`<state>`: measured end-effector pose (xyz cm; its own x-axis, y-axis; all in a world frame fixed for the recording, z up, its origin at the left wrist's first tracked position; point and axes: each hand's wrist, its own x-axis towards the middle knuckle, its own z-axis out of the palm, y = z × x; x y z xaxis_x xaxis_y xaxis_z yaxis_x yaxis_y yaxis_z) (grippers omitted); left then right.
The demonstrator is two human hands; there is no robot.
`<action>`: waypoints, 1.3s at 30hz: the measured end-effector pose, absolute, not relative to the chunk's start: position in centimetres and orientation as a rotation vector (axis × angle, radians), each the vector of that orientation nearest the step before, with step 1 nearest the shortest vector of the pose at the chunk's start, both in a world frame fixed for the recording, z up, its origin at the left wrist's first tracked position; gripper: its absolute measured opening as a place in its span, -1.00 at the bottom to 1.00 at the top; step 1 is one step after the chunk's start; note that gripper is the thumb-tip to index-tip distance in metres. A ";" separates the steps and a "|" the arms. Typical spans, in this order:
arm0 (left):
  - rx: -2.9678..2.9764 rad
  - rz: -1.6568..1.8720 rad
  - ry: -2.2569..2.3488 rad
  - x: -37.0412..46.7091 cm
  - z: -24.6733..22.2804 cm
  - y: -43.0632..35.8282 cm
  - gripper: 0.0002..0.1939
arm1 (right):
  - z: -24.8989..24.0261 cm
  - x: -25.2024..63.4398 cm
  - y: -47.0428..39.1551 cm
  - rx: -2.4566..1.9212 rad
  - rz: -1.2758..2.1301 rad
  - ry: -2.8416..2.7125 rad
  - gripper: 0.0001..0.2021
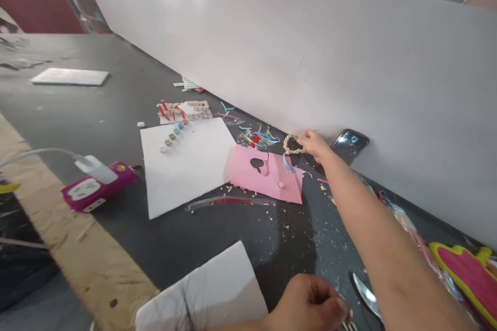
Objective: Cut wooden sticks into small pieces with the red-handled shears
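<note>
Right of centre: right hand [313,146], pinching a beaded loop [293,152] near the white panel [272,62]. Bottom centre: left hand [308,305], half-curled, hold unclear; dark table [291,248] between.

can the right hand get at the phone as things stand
Probably yes: the phone is close beside the right hand, partly behind its wrist in this view, with nothing seen blocking it. That hand holds a beaded loop, though, so freeing it first would likely help.

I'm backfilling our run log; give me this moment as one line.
right hand: pinching beaded loop | left hand: curled, grip unclear | blue tassel: over pink paper | phone: near right hand
</note>
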<state>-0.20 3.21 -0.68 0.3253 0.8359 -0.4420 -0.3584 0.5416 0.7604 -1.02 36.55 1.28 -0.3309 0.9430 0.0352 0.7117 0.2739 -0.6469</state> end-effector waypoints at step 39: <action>0.853 0.960 0.838 -0.8 0.0 1.6 -0.69 | 7.0 22.7 1.0 -1.947 0.292 -2.245 -0.90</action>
<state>-0.79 1.60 0.01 0.3350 0.9184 -0.2106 -0.3330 0.3245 0.8853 22.74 1.04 7.04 -0.1425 0.9897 -0.0102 0.9594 0.1356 -0.2474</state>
